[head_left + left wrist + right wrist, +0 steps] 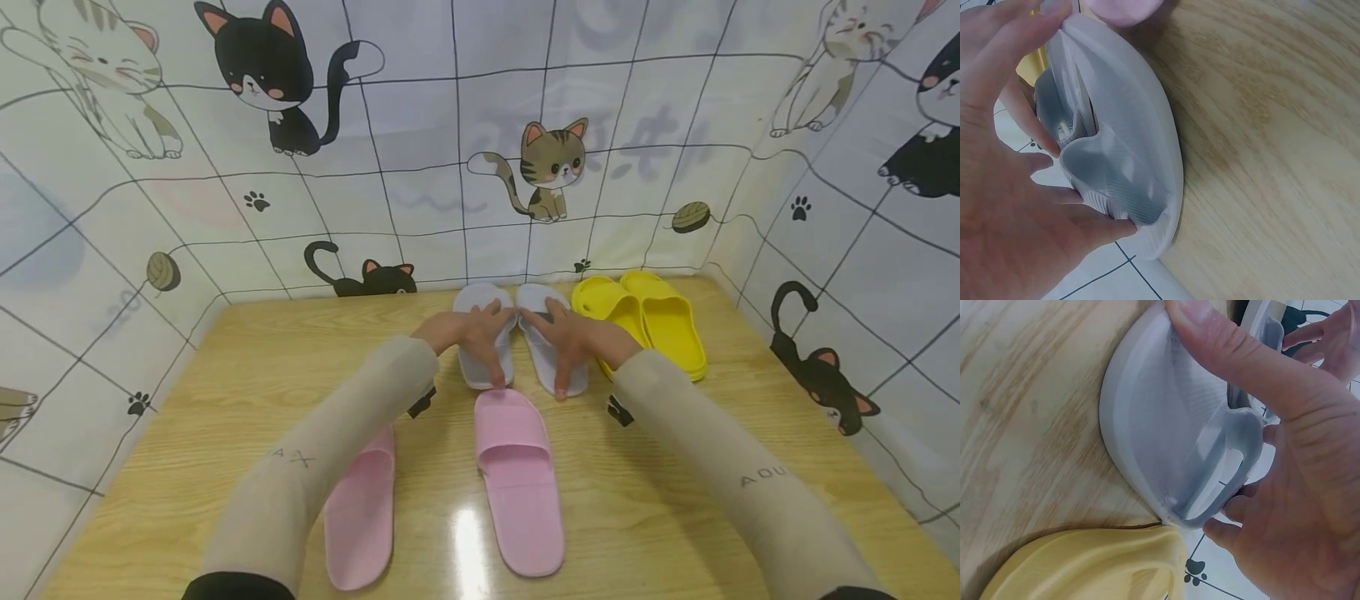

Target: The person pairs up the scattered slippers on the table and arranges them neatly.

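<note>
Beneath the left grip [480,332] and the right grip [572,337], the left white slipper [1147,106] and the right white slipper [1141,412] are resting on the counter [247,358], each grip stretching wide and holding its slipper lengthwise, thumb by the heel, fingers by the strap. Just right of the grips the yellow slippers [673,333] are already sitting together, while on their near side the pink slippers [523,500] are lying apart (so the tidying is seemingly standing partway). Beyond the grips both white toes are pointing wallward, the left long axis running nearly straight, the right heel slanting outward.
</note>
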A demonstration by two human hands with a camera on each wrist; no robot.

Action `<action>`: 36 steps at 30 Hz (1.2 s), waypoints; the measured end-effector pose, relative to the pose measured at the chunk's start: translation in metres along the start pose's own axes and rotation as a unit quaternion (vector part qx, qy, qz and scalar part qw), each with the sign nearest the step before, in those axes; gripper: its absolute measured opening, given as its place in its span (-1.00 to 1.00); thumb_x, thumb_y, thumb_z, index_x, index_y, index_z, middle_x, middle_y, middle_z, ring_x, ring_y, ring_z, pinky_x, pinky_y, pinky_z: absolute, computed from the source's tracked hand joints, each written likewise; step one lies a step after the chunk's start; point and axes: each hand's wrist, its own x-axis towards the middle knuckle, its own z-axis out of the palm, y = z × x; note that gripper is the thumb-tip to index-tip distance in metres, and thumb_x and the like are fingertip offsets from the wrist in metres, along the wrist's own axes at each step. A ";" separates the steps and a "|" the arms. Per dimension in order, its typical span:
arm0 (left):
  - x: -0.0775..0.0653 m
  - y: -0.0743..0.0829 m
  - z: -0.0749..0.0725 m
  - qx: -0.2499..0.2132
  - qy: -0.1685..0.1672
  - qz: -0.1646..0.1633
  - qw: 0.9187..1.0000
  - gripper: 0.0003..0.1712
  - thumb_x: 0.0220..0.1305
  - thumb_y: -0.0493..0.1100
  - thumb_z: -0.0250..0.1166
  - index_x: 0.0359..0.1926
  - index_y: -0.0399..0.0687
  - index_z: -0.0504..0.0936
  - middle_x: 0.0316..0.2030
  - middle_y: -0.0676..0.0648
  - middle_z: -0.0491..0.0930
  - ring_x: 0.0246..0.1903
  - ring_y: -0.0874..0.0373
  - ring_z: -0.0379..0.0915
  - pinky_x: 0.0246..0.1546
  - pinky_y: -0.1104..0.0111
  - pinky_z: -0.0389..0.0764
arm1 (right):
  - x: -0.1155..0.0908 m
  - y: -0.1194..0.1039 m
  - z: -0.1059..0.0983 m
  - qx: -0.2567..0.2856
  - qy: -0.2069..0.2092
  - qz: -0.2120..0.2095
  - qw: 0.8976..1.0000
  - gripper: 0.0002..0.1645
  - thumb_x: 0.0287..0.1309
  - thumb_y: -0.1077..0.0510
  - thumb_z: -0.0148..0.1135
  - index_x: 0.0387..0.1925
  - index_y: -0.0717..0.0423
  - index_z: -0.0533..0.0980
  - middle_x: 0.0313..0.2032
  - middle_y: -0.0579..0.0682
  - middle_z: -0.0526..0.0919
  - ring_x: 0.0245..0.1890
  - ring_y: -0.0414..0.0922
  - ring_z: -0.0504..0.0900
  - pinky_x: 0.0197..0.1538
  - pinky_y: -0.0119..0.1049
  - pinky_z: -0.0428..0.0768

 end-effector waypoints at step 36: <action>-0.037 -0.021 0.010 -0.049 0.098 0.053 0.993 0.69 -0.28 0.29 0.64 0.57 0.19 -0.45 0.51 -0.33 -0.54 0.45 -0.41 -0.52 0.38 -0.22 -0.05 | -0.044 -0.027 -0.015 0.026 0.050 -0.088 0.995 0.46 -0.26 -0.20 0.65 0.57 0.00 -0.01 0.54 0.28 -0.26 0.47 0.27 -0.01 0.34 0.23 0.26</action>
